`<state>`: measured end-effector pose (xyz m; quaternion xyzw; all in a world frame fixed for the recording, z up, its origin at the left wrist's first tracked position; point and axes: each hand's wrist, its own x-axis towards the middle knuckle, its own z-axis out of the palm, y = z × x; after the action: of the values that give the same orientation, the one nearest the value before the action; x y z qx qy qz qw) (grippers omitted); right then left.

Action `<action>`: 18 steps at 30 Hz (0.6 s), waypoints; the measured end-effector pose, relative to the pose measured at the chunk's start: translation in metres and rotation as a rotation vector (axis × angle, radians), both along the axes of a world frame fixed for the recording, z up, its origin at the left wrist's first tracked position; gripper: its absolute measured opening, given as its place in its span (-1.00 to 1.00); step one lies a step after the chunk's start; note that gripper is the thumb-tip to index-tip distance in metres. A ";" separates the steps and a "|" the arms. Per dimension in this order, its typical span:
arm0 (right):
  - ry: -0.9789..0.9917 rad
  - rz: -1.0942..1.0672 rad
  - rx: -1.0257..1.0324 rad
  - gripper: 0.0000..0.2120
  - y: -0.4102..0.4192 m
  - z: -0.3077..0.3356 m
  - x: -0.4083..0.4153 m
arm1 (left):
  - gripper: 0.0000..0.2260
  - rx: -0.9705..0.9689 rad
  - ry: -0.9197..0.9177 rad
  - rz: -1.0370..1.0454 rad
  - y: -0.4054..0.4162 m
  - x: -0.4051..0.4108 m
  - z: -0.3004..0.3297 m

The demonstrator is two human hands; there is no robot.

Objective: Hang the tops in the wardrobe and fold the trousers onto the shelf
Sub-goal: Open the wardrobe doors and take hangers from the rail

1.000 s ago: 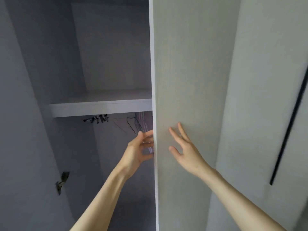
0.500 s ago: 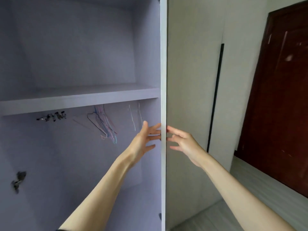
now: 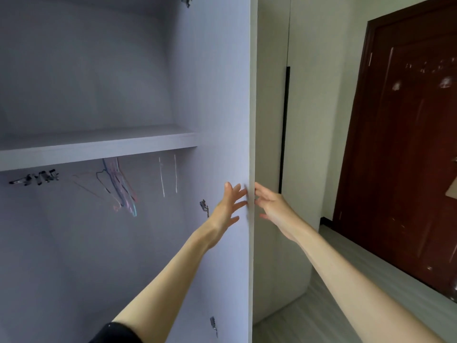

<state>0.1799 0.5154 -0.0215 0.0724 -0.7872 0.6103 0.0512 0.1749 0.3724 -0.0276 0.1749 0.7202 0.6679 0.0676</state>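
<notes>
We are facing the open pale lilac-grey laminate wardrobe (image 3: 74, 243), and both our bare arms reach forward to the edge of its opened flat grey door panel (image 3: 252, 120), which stands edge-on to us down the middle of the view. Our left hand (image 3: 228, 206) lies on the inner side of the panel, fingers straight and fanned wide, the tips at or just beside the door's edge. Our right hand (image 3: 270, 206) is on the outer side of the same edge, fingers spread and only loosely bent; whether they actually touch the panel we cannot quite tell, since the edge hides the tips. Neither hand holds anything. A dark short sleeve (image 3: 116, 334) shows at the bottom of our left arm.

Inside the wardrobe a flat lilac-grey shelf board (image 3: 99, 147) runs across at mid-height, and it carries nothing. Below it hangs a bunch of thin wire hangers in mixed colours (image 3: 118, 186), close together and tilted, with two pale thin hangers (image 3: 168, 177) a little to their right. Further left, under the shelf, sits a cluster of small dark metal clips (image 3: 37, 178). Metal door hinges (image 3: 204, 207) are fixed to the inner face of the panel near our left hand, with another lower down. No tops or trousers appear in this view.

To the right, a closed pale grey wardrobe door with a long black bar handle (image 3: 284, 129) stands beside a dark red-brown wooden room door (image 3: 408, 144), above a grey plank floor (image 3: 321, 305).
</notes>
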 end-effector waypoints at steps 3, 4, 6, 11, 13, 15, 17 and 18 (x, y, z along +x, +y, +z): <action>0.066 -0.065 -0.028 -0.59 0.013 -0.012 0.000 | -0.41 -0.012 0.026 -0.002 0.005 -0.004 -0.010; 0.085 -0.105 -0.014 -0.63 0.016 -0.018 0.001 | -0.42 -0.010 0.022 0.006 0.005 -0.005 -0.014; 0.094 -0.139 0.006 -0.70 0.014 -0.029 0.003 | -0.47 0.006 0.007 0.047 0.000 -0.008 -0.025; -0.079 -0.021 0.115 -0.75 -0.010 -0.061 -0.007 | -0.77 -0.043 0.023 0.168 -0.028 -0.008 -0.050; -0.134 0.033 0.165 -0.71 -0.028 -0.076 -0.017 | -0.80 -0.096 0.047 0.218 -0.050 -0.010 -0.064; -0.180 0.082 0.195 -0.68 -0.049 -0.086 -0.028 | -0.81 -0.125 0.041 0.285 -0.074 -0.012 -0.077; -0.209 0.133 0.219 -0.66 -0.075 -0.093 -0.044 | -0.81 -0.126 -0.011 0.390 -0.105 -0.017 -0.089; -0.218 0.155 0.225 -0.66 -0.088 -0.096 -0.054 | -0.81 -0.126 -0.034 0.441 -0.121 -0.020 -0.094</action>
<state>0.1257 0.4277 -0.1174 0.0717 -0.8434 0.5248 -0.0900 0.1545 0.2517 -0.1220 -0.0027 0.7801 0.6230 -0.0572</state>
